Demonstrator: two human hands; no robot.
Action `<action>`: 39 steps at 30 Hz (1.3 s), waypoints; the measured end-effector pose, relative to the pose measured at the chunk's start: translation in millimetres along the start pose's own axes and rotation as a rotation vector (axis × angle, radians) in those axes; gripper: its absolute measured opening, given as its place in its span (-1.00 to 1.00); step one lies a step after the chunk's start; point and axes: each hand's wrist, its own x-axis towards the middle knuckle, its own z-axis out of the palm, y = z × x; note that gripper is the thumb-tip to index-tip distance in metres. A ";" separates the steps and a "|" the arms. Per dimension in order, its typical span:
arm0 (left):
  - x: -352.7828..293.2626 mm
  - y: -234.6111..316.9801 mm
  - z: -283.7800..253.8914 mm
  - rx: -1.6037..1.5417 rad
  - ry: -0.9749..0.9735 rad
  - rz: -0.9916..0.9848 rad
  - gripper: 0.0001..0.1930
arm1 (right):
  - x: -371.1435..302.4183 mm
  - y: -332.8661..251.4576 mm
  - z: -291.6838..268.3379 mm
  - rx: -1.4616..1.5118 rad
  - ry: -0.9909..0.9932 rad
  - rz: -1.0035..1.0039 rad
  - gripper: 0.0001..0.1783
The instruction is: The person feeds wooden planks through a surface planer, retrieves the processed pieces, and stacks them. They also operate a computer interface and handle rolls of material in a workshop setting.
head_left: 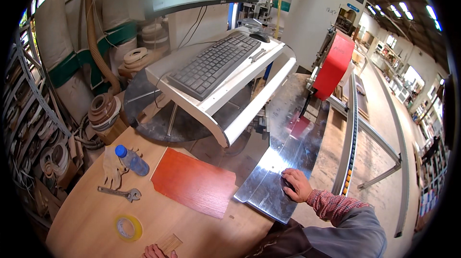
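The right hand [296, 184] lay flat and open on the metal plate [283, 162] beside the wooden surface [96, 219]. The left hand [156, 251] touched a small wood piece [169, 243], its grip hidden. Workshop around.

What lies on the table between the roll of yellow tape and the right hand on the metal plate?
In the head view, a reddish-brown wood panel lies flat on the table between the yellow tape roll and the right hand, which rests on the shiny metal plate.
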 end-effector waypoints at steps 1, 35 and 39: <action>0.3 -0.2 0.3 0.001 -0.003 -0.001 -0.32 | 0.5 0.1 0.2 -0.003 -0.004 0.003 -0.50; 13.5 -6.0 5.9 -0.032 -0.019 -0.003 -0.30 | 15.0 -2.9 4.1 -0.040 -0.037 0.029 -0.46; 14.0 -6.9 5.6 -0.044 -0.037 -0.012 -0.29 | 16.1 -2.6 4.6 -0.050 -0.040 0.026 -0.46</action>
